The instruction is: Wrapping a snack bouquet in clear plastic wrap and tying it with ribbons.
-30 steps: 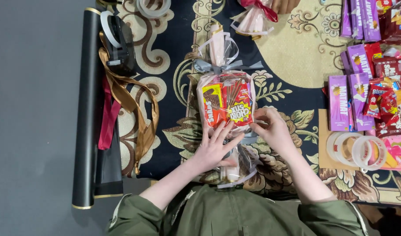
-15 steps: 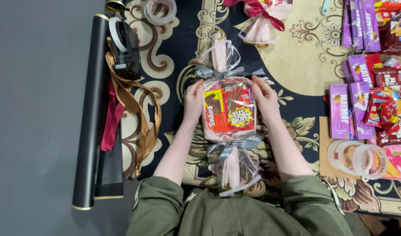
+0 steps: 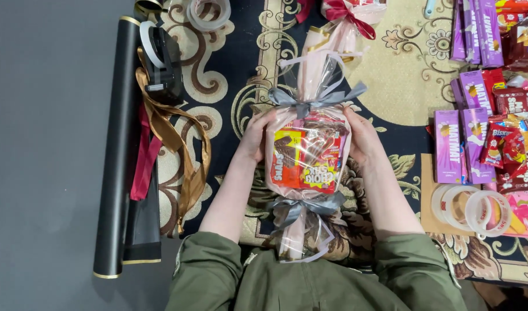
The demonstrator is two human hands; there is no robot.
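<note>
The work is done on a dark carpet [image 3: 229, 75] with cream and gold ornaments, which lies on a grey floor [image 3: 39, 155]. At the left edge of the carpet lies a long black tube [image 3: 115, 155], and beside it are a black tape dispenser [image 3: 163, 63] and loose gold and red ribbons [image 3: 171, 144].

On the right side there are purple and red snack packs [image 3: 488, 138] in a group, and near them some clear tape rolls [image 3: 471, 207] on a piece of brown cardboard [image 3: 428, 190].

In the middle is a clear gift bag [image 3: 307, 155] filled with red and yellow snack packs. It is tied at both ends with a grey bow [image 3: 304, 103]. The left hand [image 3: 257, 135] presses on the left side of the bag and the right hand [image 3: 362, 138] on the right side, so the bag is between both palms, each grip closed around it. The bag is held over the carpet, just in front of the green sleeves [image 3: 218, 270].
</note>
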